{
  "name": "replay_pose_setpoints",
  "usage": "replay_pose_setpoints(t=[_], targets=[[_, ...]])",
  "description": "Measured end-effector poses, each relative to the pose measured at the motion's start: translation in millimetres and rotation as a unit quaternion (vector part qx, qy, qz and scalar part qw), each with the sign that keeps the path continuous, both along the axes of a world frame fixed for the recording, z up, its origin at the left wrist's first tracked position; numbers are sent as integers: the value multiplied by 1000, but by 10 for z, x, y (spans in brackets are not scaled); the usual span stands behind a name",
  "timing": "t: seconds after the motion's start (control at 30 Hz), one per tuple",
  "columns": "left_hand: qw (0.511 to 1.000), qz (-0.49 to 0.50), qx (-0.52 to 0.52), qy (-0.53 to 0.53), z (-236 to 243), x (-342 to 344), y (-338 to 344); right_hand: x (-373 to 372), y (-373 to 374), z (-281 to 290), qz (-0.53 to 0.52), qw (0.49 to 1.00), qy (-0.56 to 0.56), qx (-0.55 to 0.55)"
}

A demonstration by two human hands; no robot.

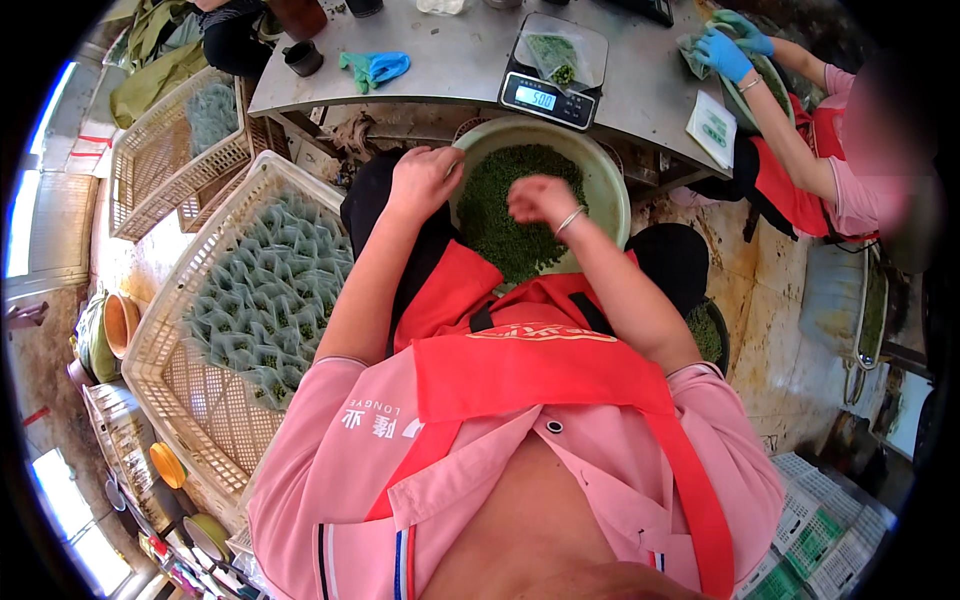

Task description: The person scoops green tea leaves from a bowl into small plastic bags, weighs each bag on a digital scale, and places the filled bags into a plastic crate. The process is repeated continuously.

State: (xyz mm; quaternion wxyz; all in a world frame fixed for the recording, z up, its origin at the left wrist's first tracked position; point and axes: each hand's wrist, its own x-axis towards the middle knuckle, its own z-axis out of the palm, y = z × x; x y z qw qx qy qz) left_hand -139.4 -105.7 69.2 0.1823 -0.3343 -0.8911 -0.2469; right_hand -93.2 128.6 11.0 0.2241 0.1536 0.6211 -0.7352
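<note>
A pale green basin point(610, 190) stands between my knees, holding a heap of small green berries point(510, 195) that look like green peppercorns. My right hand point(543, 200) is over the heap, its fingers curled and slightly blurred; whatever they may hold is hidden. By the basin's left rim is my left hand point(428, 180), closed with bent fingers. I cannot make out anything in it. A clear bag point(553, 58) of the same green berries lies on a digital scale point(545, 97) with a lit display, at the table edge beyond the basin.
To my left, a cream plastic crate point(185, 400) holds many filled clear bags point(270, 290). Another crate point(150, 170) stands behind it. The metal table point(440, 60) carries blue gloves point(375, 68) and a dark cup point(302, 58). At right, a co-worker's blue-gloved hands point(725, 55) hold a bag.
</note>
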Motion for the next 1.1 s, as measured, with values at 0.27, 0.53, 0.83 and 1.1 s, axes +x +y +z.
replay_pose_setpoints(t=[0.27, 0.53, 0.83, 1.1], targets=[[1000, 1, -17, 4, -28, 2, 45, 670, -377, -1321, 487, 739, 103, 453], [1000, -2, -24, 0, -39, 5, 47, 560, 39, -1303, 392, 877, -36, 278], [1000, -5, -12, -11, -25, -27, 80, -240, 494, 225, -154, 963, 22, -221], [1000, -2, -21, -20, -50, -19, 48, -540, 250, 311, -237, 929, 56, -278]])
